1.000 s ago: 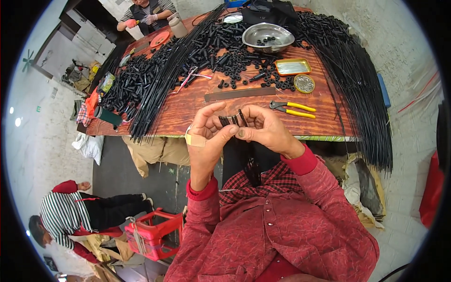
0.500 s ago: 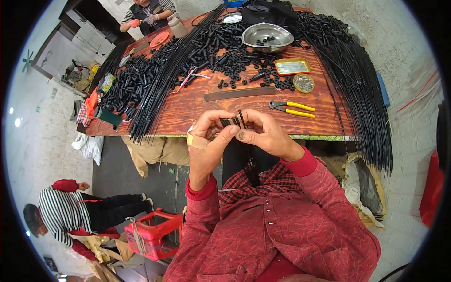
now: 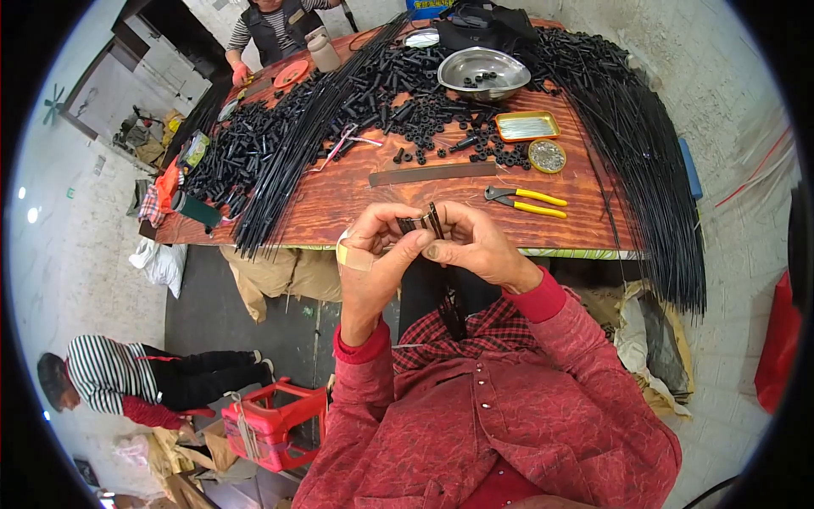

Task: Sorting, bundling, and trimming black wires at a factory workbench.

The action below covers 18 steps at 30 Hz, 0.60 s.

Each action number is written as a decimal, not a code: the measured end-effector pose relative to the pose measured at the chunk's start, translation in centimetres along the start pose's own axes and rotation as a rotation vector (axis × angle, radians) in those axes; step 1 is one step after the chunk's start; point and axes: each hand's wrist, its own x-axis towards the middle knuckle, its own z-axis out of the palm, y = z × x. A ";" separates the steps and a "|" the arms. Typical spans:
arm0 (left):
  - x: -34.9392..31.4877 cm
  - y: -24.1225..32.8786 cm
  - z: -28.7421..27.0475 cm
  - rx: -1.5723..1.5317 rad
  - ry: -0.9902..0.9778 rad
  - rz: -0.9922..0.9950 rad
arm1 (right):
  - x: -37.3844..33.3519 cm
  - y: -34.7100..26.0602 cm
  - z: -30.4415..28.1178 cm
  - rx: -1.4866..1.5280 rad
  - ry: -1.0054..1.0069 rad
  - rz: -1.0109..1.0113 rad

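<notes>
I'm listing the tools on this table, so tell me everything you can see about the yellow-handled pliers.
The pliers have a dark, metal-looking head and two yellow handles, spread apart. Whether the jaws meet is too small to tell. They lie on the reddish-brown table, toward its near edge, head to the left and handles to the right. The round tin sits just beyond them. Only the tabletop appears to touch them.

The left hand (image 3: pixel 366 246) and right hand (image 3: pixel 485 248) pinch close together, thumbs (image 3: pixel 405 248) nearly meeting, fingers (image 3: pixel 380 217) curled; the right forearm (image 3: pixel 570 321) slants inward.
</notes>
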 end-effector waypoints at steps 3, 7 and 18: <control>0.0 0.1 -0.3 -0.023 0.018 -0.013 | 0.0 0.4 -0.1 -0.039 0.020 0.001; 0.1 0.3 -0.5 -0.084 0.029 -0.050 | 0.0 0.3 -0.1 -0.005 0.018 0.016; 0.5 -0.2 -0.3 -0.052 0.048 0.016 | 0.2 1.0 -0.1 -0.090 0.056 -0.021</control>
